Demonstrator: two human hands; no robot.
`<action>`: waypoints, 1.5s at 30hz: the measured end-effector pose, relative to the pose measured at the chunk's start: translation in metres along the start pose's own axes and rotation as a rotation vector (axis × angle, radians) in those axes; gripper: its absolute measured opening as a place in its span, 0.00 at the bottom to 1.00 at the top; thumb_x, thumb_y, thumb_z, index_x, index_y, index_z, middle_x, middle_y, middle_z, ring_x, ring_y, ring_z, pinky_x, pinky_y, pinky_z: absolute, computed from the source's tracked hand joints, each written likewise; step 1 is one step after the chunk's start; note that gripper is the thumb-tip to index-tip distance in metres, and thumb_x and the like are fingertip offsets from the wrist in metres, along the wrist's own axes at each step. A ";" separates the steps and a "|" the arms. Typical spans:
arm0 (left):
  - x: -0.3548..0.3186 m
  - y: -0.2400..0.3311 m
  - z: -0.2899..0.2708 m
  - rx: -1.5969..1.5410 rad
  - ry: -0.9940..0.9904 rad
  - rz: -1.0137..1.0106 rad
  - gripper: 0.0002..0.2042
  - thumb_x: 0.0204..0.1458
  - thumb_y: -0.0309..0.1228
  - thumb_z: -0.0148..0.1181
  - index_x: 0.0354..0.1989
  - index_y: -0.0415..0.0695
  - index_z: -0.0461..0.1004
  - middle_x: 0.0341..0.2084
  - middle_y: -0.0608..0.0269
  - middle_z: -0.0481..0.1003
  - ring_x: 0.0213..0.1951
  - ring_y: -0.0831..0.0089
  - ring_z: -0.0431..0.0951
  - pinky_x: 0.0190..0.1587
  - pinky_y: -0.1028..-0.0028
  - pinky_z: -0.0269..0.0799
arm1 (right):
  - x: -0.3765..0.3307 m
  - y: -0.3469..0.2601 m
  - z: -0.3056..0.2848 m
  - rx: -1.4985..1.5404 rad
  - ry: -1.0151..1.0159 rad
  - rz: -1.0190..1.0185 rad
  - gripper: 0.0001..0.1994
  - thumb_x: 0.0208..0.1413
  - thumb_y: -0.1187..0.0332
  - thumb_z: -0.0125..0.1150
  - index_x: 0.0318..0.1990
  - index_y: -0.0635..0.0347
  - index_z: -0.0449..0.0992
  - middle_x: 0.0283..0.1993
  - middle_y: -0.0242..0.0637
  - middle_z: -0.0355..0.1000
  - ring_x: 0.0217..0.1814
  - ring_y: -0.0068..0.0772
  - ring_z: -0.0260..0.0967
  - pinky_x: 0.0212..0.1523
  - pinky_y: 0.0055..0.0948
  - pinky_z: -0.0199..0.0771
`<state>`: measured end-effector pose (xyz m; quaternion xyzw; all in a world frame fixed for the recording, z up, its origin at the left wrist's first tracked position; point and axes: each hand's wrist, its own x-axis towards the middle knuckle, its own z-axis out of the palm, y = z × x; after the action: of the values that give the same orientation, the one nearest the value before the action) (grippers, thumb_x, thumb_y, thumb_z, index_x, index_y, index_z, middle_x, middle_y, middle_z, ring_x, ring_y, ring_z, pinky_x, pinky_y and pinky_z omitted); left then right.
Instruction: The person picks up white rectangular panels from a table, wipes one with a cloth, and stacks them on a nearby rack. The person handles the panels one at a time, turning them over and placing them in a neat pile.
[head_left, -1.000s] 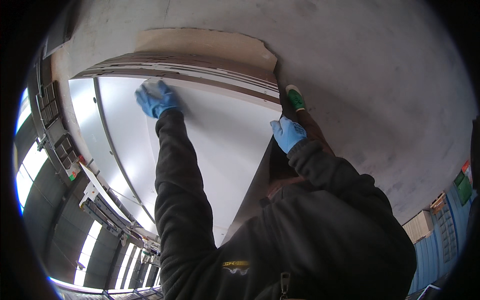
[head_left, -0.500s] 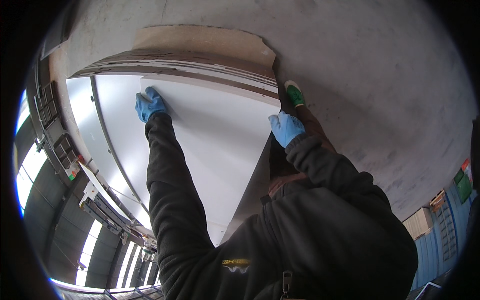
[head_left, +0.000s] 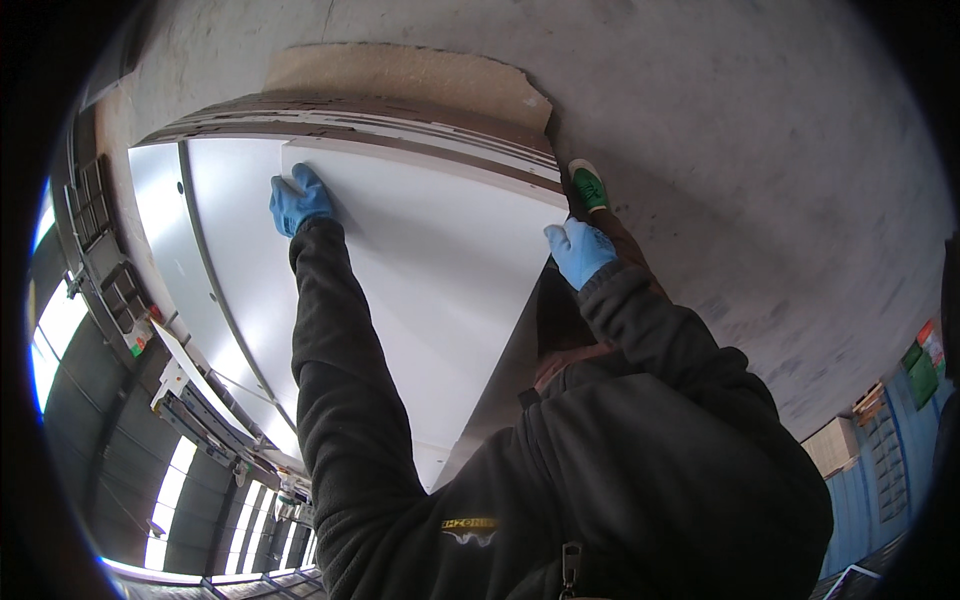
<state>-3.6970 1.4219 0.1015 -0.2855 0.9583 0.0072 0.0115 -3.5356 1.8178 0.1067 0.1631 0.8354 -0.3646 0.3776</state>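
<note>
A large white panel (head_left: 430, 270) lies on top of a stack of flat boards (head_left: 400, 135). My left hand (head_left: 300, 200), in a blue work glove, is closed at the panel's left edge, near its far corner. On the opposite side, my right hand (head_left: 582, 252), gloved in lighter blue, grips the right edge with the thumb uppermost. The fingers of the right hand curl partly out of sight. Left of the panel, more white board surface (head_left: 225, 220) shows, crossed by a dark seam.
Beneath the stack, a brown sheet (head_left: 420, 85) with a ragged edge sticks out over the grey concrete floor (head_left: 720, 130). A green shoe (head_left: 588, 185) stands beside the stack's right corner. Metal racks (head_left: 95, 210) line the left, and a blue wall (head_left: 880, 460) stands at right.
The panel's far right corner and my right hand have shifted slightly to the right. My left hand keeps nearly the same place on the panel's edge.
</note>
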 end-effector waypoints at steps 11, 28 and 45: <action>-0.001 -0.012 0.013 -0.019 0.094 0.028 0.36 0.56 0.57 0.49 0.62 0.38 0.67 0.56 0.41 0.72 0.58 0.46 0.71 0.61 0.57 0.65 | -0.001 -0.002 -0.015 0.011 -0.026 -0.020 0.25 0.62 0.50 0.53 0.48 0.69 0.75 0.45 0.60 0.76 0.48 0.61 0.74 0.50 0.47 0.74; -0.207 -0.191 0.022 -0.402 0.313 -0.562 0.32 0.57 0.43 0.59 0.65 0.32 0.62 0.66 0.40 0.61 0.68 0.51 0.59 0.71 0.61 0.53 | 0.022 0.000 -0.023 -0.143 0.213 -0.608 0.21 0.60 0.65 0.58 0.59 0.63 0.73 0.58 0.50 0.73 0.58 0.53 0.70 0.60 0.43 0.68; -0.648 -0.468 0.028 -0.324 0.062 -1.576 0.29 0.59 0.40 0.49 0.63 0.31 0.63 0.61 0.36 0.66 0.61 0.45 0.70 0.64 0.60 0.63 | 0.057 0.044 -0.007 0.057 -0.002 -0.486 0.19 0.68 0.66 0.53 0.60 0.73 0.71 0.53 0.37 0.75 0.53 0.25 0.70 0.57 0.26 0.70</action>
<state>-2.8977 1.3853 0.0868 -0.8759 0.4621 0.1278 -0.0548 -3.5523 1.8528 0.0457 -0.0325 0.8391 -0.4683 0.2749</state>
